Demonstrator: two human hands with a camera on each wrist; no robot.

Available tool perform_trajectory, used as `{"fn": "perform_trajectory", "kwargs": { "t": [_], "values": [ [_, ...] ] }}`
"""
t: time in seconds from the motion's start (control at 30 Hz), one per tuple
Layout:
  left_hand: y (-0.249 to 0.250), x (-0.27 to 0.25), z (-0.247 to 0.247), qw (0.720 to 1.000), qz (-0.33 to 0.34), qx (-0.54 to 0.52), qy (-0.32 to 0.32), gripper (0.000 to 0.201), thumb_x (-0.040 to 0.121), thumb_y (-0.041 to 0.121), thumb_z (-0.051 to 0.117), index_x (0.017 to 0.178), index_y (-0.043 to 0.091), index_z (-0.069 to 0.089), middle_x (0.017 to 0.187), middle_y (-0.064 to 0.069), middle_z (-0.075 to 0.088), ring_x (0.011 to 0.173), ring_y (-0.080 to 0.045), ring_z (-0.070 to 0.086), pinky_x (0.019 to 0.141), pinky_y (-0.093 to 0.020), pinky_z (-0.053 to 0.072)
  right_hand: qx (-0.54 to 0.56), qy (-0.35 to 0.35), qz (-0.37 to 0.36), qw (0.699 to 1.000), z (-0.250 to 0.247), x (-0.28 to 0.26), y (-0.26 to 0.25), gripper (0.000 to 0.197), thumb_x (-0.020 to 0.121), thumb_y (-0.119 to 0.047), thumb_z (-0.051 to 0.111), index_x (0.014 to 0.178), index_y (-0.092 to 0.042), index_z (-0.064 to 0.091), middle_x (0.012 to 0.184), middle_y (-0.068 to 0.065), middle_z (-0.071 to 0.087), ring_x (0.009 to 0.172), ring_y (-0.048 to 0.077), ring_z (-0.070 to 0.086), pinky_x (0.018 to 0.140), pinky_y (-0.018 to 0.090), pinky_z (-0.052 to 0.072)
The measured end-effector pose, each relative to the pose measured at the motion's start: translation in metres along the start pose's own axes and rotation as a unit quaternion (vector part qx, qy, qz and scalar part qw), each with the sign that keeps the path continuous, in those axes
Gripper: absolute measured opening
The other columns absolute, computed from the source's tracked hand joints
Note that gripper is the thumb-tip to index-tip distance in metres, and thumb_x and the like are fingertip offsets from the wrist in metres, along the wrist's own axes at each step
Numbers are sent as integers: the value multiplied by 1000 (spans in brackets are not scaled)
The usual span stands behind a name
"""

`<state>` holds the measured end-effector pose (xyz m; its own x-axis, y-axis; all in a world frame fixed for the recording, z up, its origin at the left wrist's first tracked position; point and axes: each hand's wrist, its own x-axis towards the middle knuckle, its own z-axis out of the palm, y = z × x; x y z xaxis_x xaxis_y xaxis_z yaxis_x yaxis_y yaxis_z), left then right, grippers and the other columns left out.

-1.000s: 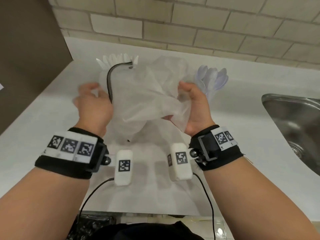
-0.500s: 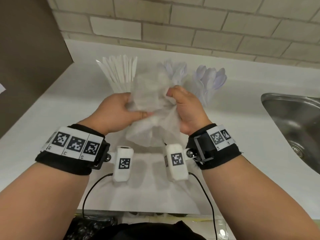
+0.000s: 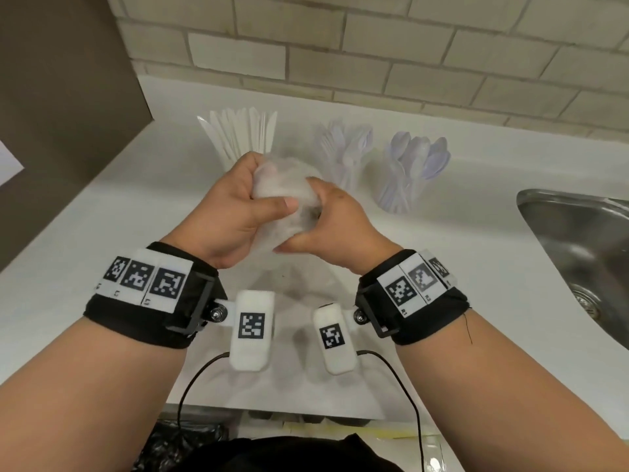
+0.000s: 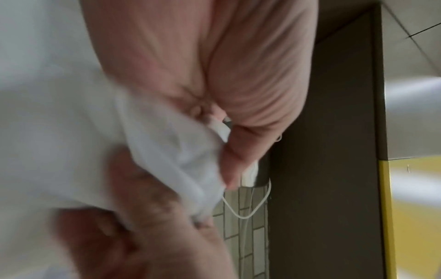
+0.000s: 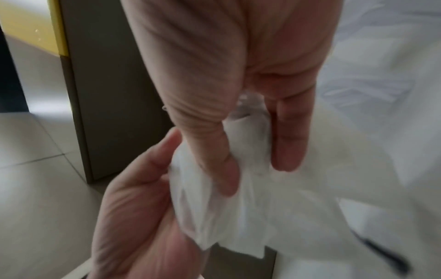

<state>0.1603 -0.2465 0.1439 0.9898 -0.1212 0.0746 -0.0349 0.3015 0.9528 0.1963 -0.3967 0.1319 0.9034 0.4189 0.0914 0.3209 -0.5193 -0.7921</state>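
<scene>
The plastic bag has collapsed into a wad above the counter, my left hand and right hand holding it in a clenched grip; crumpling probably needs tighter squeezing.

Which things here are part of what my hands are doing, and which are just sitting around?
In hand:
- crumpled plastic bag
- left hand and right hand, both gripping it

Lying about:
- plastic knives
- plastic forks
- plastic spoons
- sink
- white counter
</scene>
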Motion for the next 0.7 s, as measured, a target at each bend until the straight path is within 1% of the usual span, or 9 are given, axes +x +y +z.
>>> {"fn": "perform_trajectory", "kwargs": {
  "t": [0.07,0.13,0.23,0.33,0.43,0.5,0.6,0.63,0.7],
  "values": [
    [-3,0,-2,1000,16,8,21,48,71,10,80,105,19,49,106,-8,60,90,-16,66,71,-27,56,14,75,-5,997,0,4,5,42,64,-25,88,97,-17,63,99,9,65,86,21,63,70,28,48],
    [-5,2,-6,983,15,143,115,46,73,33,80,110,33,54,115,-3,53,100,-18,62,76,-27,54,17,150,-6,989,-2,8,11,29,70,-19,82,93,-12,65,98,11,64,85,23,62,70,30,49],
    [-5,1,-8,967,-133,178,124,60,75,56,67,130,48,45,131,-2,51,101,-29,62,83,-42,55,15,186,-43,981,1,7,13,28,75,-10,76,100,-4,65,98,4,56,85,18,55,70,14,43],
    [-11,-4,-5,986,-154,-23,66,65,75,45,62,136,32,43,130,-9,59,96,-35,67,82,-44,58,49,142,-104,983,7,3,13,28,73,0,75,100,1,66,96,3,52,83,17,55,70,18,45],
    [-13,-7,-5,988,-92,-103,76,34,81,28,65,112,16,57,110,-9,71,99,-27,69,84,-36,58,81,83,-122,986,5,3,12,35,71,-2,80,104,1,68,107,-4,50,93,11,55,80,21,50],
    [-13,-8,-7,987,-67,-91,111,14,82,19,70,88,16,59,91,-5,71,84,-22,68,77,-34,57,62,56,-122,989,2,2,10,40,70,-8,84,106,-2,67,128,-3,41,109,8,49,88,17,48],
    [-9,-5,-14,979,-14,-18,202,25,81,7,70,68,19,52,72,-3,64,63,-16,58,60,-27,50,-1,19,-80,997,-4,-1,4,61,67,-19,86,116,-30,52,152,0,9,127,17,43,87,10,47],
    [-8,-6,-17,973,10,29,231,28,78,7,73,65,19,52,70,-5,61,60,-17,57,58,-26,49,18,10,-61,998,-6,-3,0,72,66,-21,87,122,-39,45,152,-5,7,131,21,43,86,10,48],
    [-7,-8,-22,962,44,103,250,29,68,11,79,63,21,53,71,-8,60,65,-21,58,64,-30,51,91,-4,-47,995,-9,-8,-7,89,68,-23,86,138,-43,35,149,-13,20,133,21,45,94,24,53]
  ]
}}
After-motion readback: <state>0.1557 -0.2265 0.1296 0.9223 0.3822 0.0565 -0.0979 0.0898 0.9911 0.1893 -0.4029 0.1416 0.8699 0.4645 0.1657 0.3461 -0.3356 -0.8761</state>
